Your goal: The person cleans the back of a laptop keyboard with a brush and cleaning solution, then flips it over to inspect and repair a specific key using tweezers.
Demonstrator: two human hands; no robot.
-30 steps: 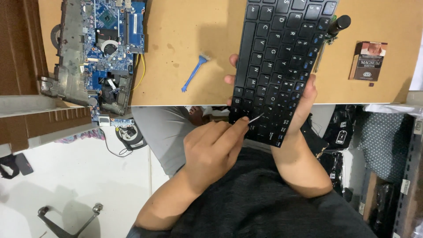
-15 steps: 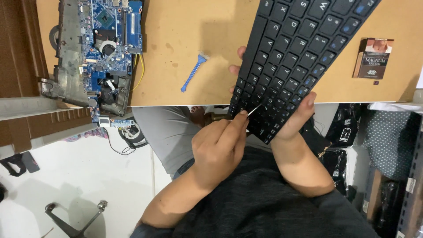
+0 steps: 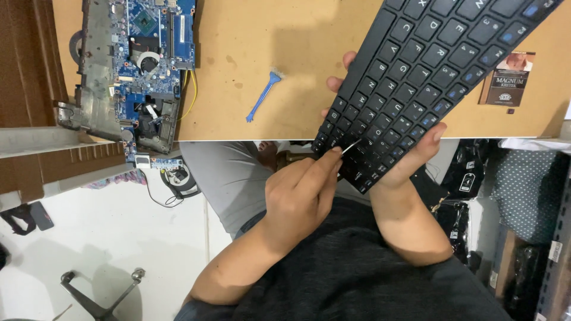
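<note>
The black keyboard (image 3: 416,77) slants from its near corner up and away over the table's (image 3: 285,77) front edge. The right hand (image 3: 410,166) grips that near corner from beneath. The left hand (image 3: 297,199), nearer the keys, pinches a thin, probably metal pick (image 3: 351,146) against them. Left of the keyboard lie a blue pry tool (image 3: 262,98) and a bare laptop board (image 3: 140,65); to its right, a small dark packet (image 3: 508,78).

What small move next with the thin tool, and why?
Probably ease the thin tool under the key edge it touches and lever gently: the left hand pinches it at the keyboard corner, and the right hand grips the tilted board.
</note>
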